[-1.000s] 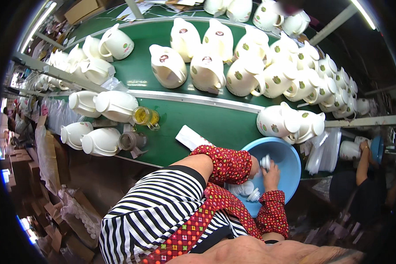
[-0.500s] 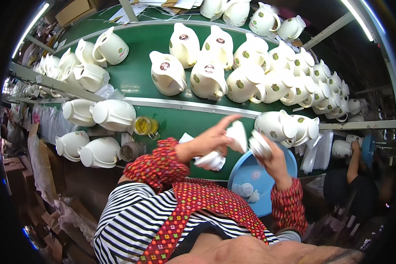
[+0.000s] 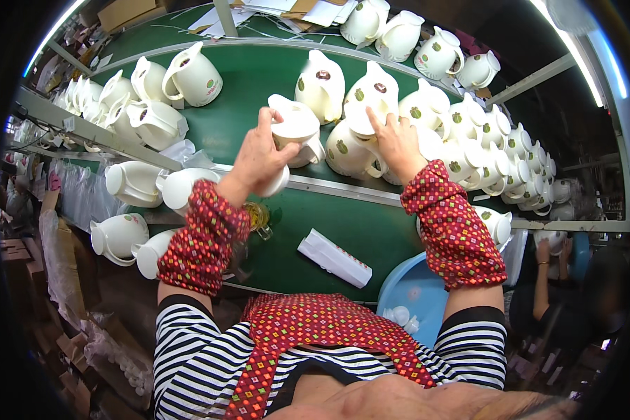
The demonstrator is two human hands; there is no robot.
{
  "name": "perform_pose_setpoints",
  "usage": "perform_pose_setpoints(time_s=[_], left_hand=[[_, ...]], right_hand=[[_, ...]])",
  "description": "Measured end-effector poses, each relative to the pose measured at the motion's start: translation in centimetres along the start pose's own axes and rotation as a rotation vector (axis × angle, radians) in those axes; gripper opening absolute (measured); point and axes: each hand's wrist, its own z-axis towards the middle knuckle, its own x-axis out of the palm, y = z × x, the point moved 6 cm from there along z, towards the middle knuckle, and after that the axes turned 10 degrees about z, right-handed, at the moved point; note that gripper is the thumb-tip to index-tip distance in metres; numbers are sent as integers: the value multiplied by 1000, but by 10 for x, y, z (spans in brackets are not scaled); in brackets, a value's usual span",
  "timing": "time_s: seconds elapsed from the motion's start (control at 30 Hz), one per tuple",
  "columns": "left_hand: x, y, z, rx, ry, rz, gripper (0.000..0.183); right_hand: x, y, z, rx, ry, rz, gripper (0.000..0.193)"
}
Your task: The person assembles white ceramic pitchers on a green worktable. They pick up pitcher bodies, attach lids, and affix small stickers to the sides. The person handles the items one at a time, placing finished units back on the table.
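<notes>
My left hand [image 3: 255, 154] is closed on a white lid [image 3: 276, 183] low in the palm. Its fingers and thumb also reach the white lid [image 3: 295, 120] on top of a cream pitcher [image 3: 306, 155]. To the right, my right hand [image 3: 401, 145] has its fingers stretched out, the index fingertip touching the lid [image 3: 361, 123] of a neighbouring pitcher [image 3: 350, 155] with a green printed motif. Behind them stand two pitchers with dark round marks, one of them a tall pitcher [image 3: 320, 87]. What lies under my right palm is partly hidden.
Rows of cream pitchers [image 3: 469, 150] stretch right along the green bench [image 3: 252, 77]; more pitchers [image 3: 143, 122] stand left. A folded white paper packet [image 3: 334, 257] lies nearer me, by a blue basin [image 3: 392, 276] containing white lids [image 3: 401, 316]. A glass mug [image 3: 259, 218] is partly behind my left sleeve. Another person's arm [image 3: 541, 280] shows right.
Both hands have moved up and away from the basin, from handling white lids over the near bench to the front pitchers. Two front pitchers now have lids on them.
</notes>
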Motion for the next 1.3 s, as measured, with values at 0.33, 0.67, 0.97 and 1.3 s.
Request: perform_pose_setpoints(time_s=[0.33,0.67,0.97,1.3], left_hand=[[23,31,40,180,311,718,39],[12,-9,160,-42,41,314,42],[113,50,272,-112,-21,616,45],[115,17,251,86,-195,684,49]], right_hand=[[-35,-59,65,155,-52,289,79],[42,-58,138,-233,-206,125,67],[23,-87,124,167,133,293,75],[28,-101,163,125,377,345,92]])
